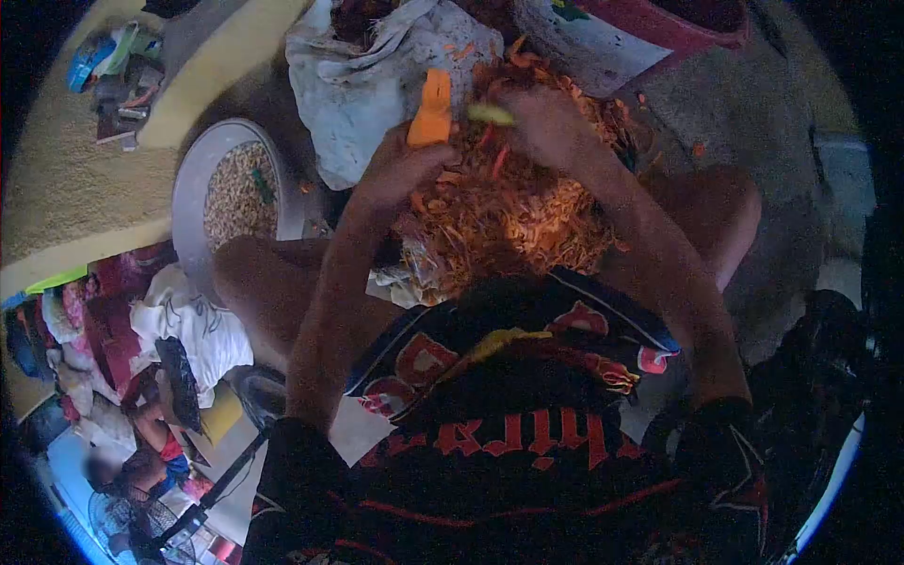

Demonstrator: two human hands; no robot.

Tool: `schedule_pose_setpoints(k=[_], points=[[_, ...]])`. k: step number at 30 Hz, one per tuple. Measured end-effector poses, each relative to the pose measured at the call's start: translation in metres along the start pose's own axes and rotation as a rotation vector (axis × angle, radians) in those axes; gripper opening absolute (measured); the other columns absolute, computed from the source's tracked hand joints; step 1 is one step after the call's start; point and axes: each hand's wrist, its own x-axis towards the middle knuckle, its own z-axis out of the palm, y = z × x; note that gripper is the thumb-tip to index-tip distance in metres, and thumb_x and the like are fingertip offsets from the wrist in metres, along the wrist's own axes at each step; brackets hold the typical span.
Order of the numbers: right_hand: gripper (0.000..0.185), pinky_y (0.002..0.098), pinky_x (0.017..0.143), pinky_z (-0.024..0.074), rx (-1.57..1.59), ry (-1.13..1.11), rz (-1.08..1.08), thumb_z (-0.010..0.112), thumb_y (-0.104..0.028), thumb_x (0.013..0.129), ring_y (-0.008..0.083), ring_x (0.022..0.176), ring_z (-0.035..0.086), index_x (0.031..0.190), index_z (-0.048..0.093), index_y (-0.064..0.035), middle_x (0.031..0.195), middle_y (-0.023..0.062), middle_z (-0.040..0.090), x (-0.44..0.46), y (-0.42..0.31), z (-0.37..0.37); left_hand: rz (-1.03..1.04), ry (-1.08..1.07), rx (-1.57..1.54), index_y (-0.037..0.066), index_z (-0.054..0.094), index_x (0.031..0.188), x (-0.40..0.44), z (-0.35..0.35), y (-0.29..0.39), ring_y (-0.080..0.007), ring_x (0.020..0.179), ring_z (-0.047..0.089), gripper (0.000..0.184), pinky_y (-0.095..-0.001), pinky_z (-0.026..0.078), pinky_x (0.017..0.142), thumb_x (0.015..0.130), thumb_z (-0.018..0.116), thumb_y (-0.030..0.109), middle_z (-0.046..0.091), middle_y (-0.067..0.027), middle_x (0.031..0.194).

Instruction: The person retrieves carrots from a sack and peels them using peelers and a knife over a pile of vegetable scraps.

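My left hand (407,169) is closed around the lower end of a flat orange piece (433,105), which stands up from the fingers. My right hand (546,127) is dim and slightly smeared; its fingers are curled at a small yellow-green object (491,114), whose kind I cannot make out. Between and below both hands spreads a heap of orange shavings (527,221), lying in front of my crossed legs. A thin red strip (500,161) sits on the heap near the right hand.
A dirty whitish sack (330,113) stands beyond my left hand. A white and pink tub (612,52) leans at the upper right. At left is a pale basin (193,188) holding beige pieces. Piled cloth (193,325), a fan (141,518) and another person (146,466) are lower left.
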Motion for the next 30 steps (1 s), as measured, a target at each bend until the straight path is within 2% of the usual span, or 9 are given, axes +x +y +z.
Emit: schedule_pose_setpoints(k=[4,9,12,15,17,19,23,27,30], points=[[0.028,0.0504,0.081,0.0542,0.049,-0.002,0.133,0.068,-0.023,0.083,0.0388,0.091,0.067,0.106,0.066,-0.0074,0.091,0.0185,0.068,0.009,0.018,-0.006,-0.049,0.007,0.001,0.002,0.059,0.116,-0.002,0.004,0.007,-0.0091,0.071,0.059,0.038,-0.0247,0.049,0.060,0.084,0.075,0.016,0.065,-0.0024,0.087],[0.035,0.0491,0.090,0.0508,0.153,-0.177,-0.185,0.071,-0.023,0.085,0.0365,0.105,0.063,0.113,0.062,-0.0055,0.105,0.0188,0.065,-0.010,-0.015,-0.035,-0.003,0.041,0.033,0.002,0.059,0.115,0.012,-0.008,-0.016,-0.0078,0.069,0.057,0.038,-0.0237,0.048,0.056,0.084,0.075,0.017,0.065,-0.0020,0.086],[0.037,0.0497,0.090,0.0502,0.088,-0.215,-0.060,0.073,-0.024,0.082,0.0376,0.103,0.062,0.111,0.062,-0.0041,0.101,0.0188,0.065,-0.010,-0.025,-0.030,-0.001,0.008,0.034,0.002,0.060,0.114,0.004,-0.005,-0.009,-0.0081,0.067,0.057,0.037,-0.0239,0.047,0.055,0.084,0.075,0.018,0.064,-0.0016,0.084],[0.022,0.0518,0.084,0.0536,0.212,0.162,-0.093,0.063,-0.021,0.085,0.0382,0.093,0.067,0.102,0.067,-0.0078,0.093,0.0214,0.067,0.000,0.001,0.013,-0.040,-0.040,-0.002,0.002,0.062,0.112,-0.005,0.004,0.005,-0.0094,0.067,0.057,0.035,-0.0248,0.048,0.058,0.084,0.075,0.018,0.064,-0.0012,0.084],[0.027,0.0514,0.085,0.0526,0.137,-0.001,-0.004,0.067,-0.021,0.084,0.0380,0.095,0.065,0.105,0.064,-0.0049,0.095,0.0199,0.066,0.008,0.002,0.009,-0.068,-0.041,-0.004,0.002,0.062,0.112,0.001,0.005,0.001,-0.0101,0.067,0.058,0.035,-0.0252,0.048,0.059,0.084,0.075,0.018,0.064,-0.0010,0.084],[0.034,0.0511,0.087,0.0516,0.064,-0.157,0.071,0.072,-0.020,0.083,0.0378,0.097,0.064,0.109,0.061,-0.0020,0.098,0.0183,0.065,0.017,0.004,0.010,-0.122,-0.101,0.152,0.003,0.059,0.123,0.018,-0.007,-0.010,-0.0147,0.094,0.065,0.046,-0.0317,0.054,0.080,0.084,0.075,0.020,0.067,-0.0062,0.108],[0.031,0.0471,0.079,0.0541,0.125,0.060,0.059,0.066,-0.026,0.089,0.0345,0.090,0.066,0.108,0.062,-0.0020,0.095,0.0170,0.065,0.023,0.049,0.050,-0.095,-0.161,0.216,0.005,0.058,0.124,0.011,-0.002,0.006,-0.0128,0.091,0.063,0.046,-0.0294,0.053,0.081,0.085,0.075,0.021,0.066,-0.0038,0.106],[0.039,0.0430,0.070,0.0537,0.479,0.394,-0.078,0.061,-0.039,0.095,0.0288,0.077,0.066,0.109,0.062,-0.0018,0.085,0.0163,0.063,0.026,0.118,0.080,0.225,-0.070,0.241,0.000,0.059,0.115,0.004,0.004,0.010,-0.0112,0.082,0.061,0.046,-0.0285,0.051,0.073,0.086,0.077,0.029,0.063,-0.0019,0.096],[0.042,0.0448,0.069,0.0519,0.115,0.044,0.106,0.061,-0.042,0.095,0.0298,0.074,0.066,0.107,0.062,-0.0012,0.082,0.0183,0.063,0.033,0.085,0.027,0.283,0.073,0.335,-0.001,0.058,0.116,0.007,-0.006,0.019,-0.0115,0.083,0.062,0.048,-0.0293,0.051,0.074,0.088,0.076,0.034,0.064,-0.0030,0.098]])
